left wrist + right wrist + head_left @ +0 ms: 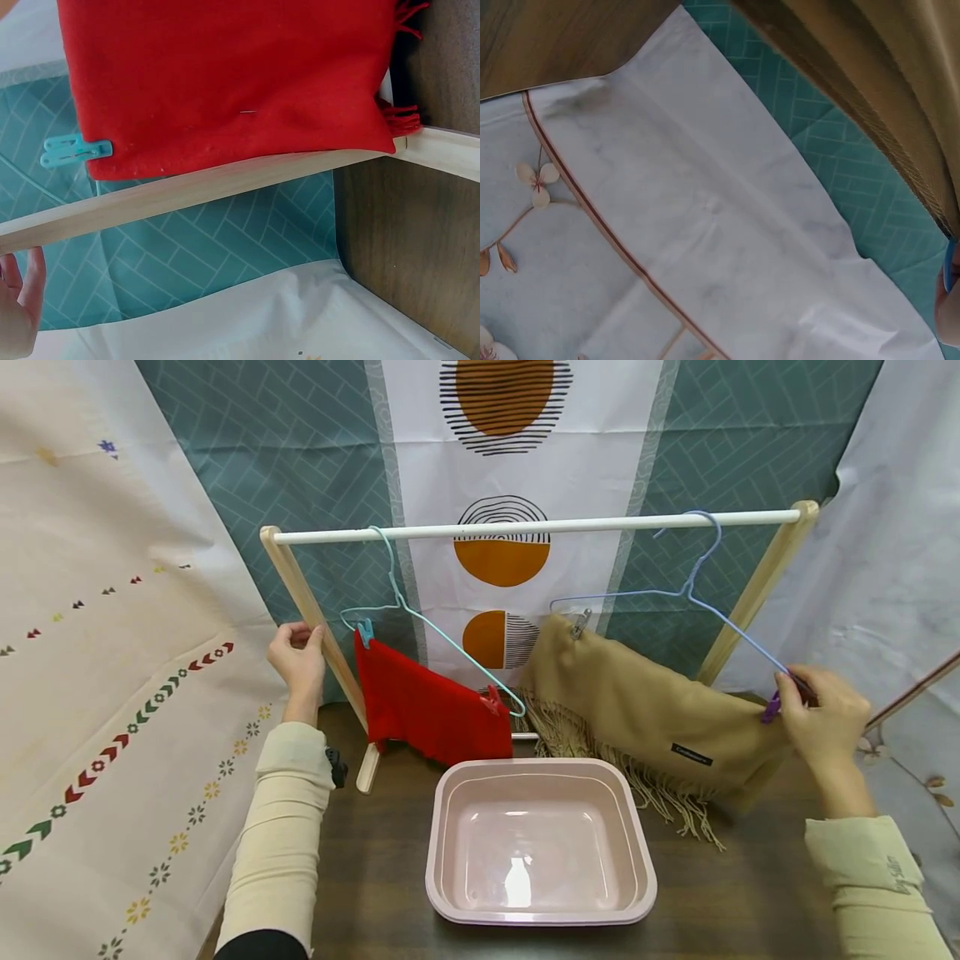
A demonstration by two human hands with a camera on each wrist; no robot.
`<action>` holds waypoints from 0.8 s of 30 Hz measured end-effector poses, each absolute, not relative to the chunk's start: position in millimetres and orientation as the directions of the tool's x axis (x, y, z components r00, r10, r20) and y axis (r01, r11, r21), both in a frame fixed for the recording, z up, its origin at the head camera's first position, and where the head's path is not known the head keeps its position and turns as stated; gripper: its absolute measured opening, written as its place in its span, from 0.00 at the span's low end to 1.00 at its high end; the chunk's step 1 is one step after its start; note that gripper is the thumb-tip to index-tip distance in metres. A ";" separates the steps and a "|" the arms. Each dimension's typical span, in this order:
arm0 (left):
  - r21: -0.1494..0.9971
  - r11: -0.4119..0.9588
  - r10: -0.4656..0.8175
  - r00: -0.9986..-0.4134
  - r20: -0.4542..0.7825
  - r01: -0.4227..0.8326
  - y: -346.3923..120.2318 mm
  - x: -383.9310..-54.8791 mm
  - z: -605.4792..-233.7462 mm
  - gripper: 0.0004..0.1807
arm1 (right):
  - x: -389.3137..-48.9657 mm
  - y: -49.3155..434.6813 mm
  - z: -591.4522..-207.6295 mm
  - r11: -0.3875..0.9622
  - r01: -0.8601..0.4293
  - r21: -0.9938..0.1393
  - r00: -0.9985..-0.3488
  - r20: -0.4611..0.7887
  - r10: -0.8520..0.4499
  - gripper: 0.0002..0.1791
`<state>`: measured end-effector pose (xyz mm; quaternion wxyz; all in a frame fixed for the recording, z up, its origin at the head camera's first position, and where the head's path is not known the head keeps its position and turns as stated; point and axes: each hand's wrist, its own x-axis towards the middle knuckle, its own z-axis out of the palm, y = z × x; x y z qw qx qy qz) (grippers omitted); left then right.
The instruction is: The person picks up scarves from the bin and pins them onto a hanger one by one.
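Observation:
My right hand (825, 714) pinches the lower right end of a blue clothes hanger (705, 602), with the upper corner of a tan fringed scarf (637, 685) beside the fingers. A purple clothespin (771, 708) pokes out there, mostly hidden. At its other upper corner, a grey clothespin (581, 623) fastens the scarf to the hanger. My left hand (297, 664) touches the left wooden leg (187, 187) of the rack with its fingertips. Nearby, a red scarf (431, 702) hangs from a mint hanger (401, 602) by a teal clothespin (75, 150) and a red clothespin (492, 702).
Both hangers hook over the white rail (540, 527) of the rack. A pink basin (542, 918) stands on the dark wooden table (375, 877) in front. Patterned cloth hangs behind and on both sides.

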<state>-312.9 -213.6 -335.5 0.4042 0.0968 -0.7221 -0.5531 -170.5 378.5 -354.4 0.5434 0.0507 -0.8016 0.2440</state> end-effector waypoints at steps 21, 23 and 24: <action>0.885 0.391 -0.443 -0.790 0.423 0.254 -212.5 -270.2 -346.9 0.24 | -128.4 351.2 -351.1 0.875 -0.293 -0.386 -0.495 0.844 0.207 0.29; 0.865 0.419 -0.405 -0.796 0.450 0.276 -210.7 -258.4 -352.8 0.26 | -125.7 346.1 -355.3 0.876 -0.317 -0.364 -0.496 0.851 0.174 0.34; 0.851 0.440 -0.381 -0.798 0.467 0.288 -209.6 -252.4 -356.3 0.26 | -124.5 343.7 -357.6 0.876 -0.325 -0.356 -0.504 0.849 0.158 0.37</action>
